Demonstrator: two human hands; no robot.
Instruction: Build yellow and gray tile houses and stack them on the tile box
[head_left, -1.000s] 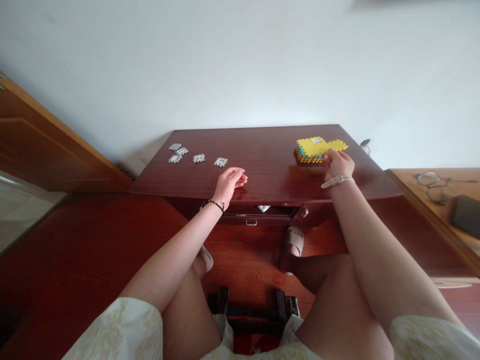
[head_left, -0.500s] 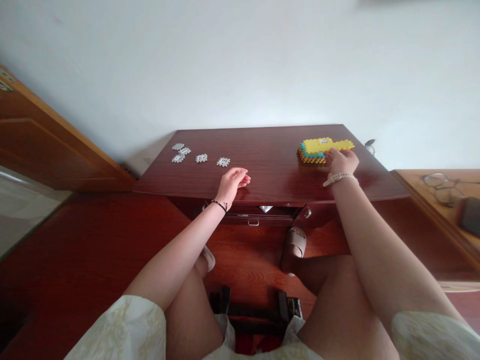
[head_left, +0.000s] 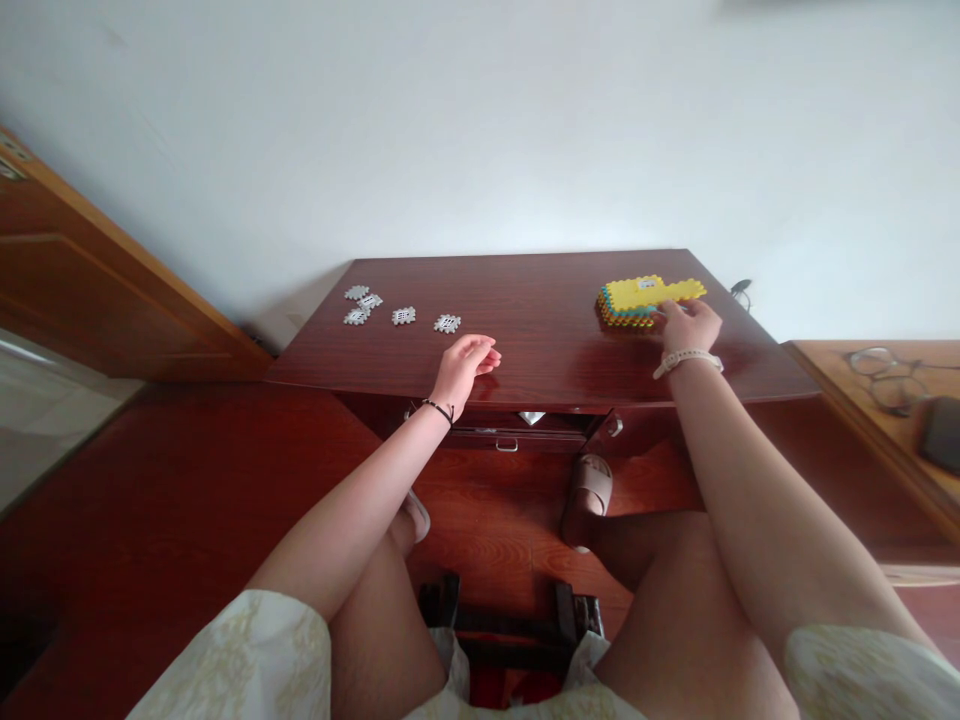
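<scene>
Tile stack point(head_left: 628, 296) on desk, right hand point(head_left: 691, 325) at its near edge

Stack: sits toward the right end of the dark red-brown desk point(head_left: 525, 290). Tiles have toothed edges. Yellow on top, with a small white printed patch; blue-green and more yellow show in the layers beneath. A yellow section point(head_left: 684, 290) juts out rightward past the main pile.

Right hand: fingers bent, tips at the near right part of the stack. Fingertips partly hidden; cannot tell whether a tile is gripped. Pale watch band point(head_left: 688, 360) at the wrist.

Left hand point(head_left: 463, 366): half open, fingers loosely curled, holding nothing visible. Located over the near side of the desk, well apart from the stack.

Grey pieces: five, toothed outline, left half of desk. Nearest the left hand is one grey piece point(head_left: 447, 323); a second point(head_left: 403, 315) lies to its left; three point(head_left: 357, 316) are grouped farther left. Four carry dark-and-white markings, too small to read.
</scene>
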